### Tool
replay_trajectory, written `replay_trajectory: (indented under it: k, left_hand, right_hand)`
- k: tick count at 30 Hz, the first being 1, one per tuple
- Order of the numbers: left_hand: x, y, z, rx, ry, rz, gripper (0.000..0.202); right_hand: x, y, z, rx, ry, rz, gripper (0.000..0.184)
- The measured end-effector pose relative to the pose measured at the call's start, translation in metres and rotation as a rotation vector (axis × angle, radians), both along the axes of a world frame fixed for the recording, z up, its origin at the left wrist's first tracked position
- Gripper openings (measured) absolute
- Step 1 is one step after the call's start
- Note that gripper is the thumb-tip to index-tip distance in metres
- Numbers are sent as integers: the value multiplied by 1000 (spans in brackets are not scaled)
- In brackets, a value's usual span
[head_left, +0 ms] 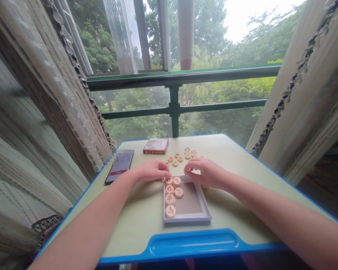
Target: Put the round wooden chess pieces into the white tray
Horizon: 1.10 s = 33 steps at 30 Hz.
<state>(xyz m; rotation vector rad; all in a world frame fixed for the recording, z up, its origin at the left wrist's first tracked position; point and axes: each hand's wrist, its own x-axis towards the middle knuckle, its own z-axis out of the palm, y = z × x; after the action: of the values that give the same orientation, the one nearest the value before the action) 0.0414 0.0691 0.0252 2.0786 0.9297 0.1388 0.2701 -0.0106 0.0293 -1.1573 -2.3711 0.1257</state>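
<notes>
An open shallow white box (205,216) lies on the table in front of me. Along its left side runs a column of round wooden Chinese chess pieces (170,211) with red characters, and two pieces marked with a red X (178,192) sit beside them. My left hand (153,170) is at the box's far left corner, fingers curled and thumb close to the top piece; what it grips is hidden. Above the far right edge is my right hand (204,169), its thumb and fingers pinched together. Whatever is between those fingertips is too small to make out.
More chess pieces (180,159) lie loose beyond the box. A flat brown-edged box (156,146) stands farther back, and a phone (119,167) lies at left. The table has a raised blue front rim (194,242). Curtains (293,93) hang at both sides of the window.
</notes>
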Motion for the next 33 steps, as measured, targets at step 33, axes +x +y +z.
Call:
replay_trajectory:
  k: [33]
  left_hand:
    - [-4,7,-4,-24,-12,-12,36]
  right_hand:
    - [0,7,-6,-7,-45,-10,15]
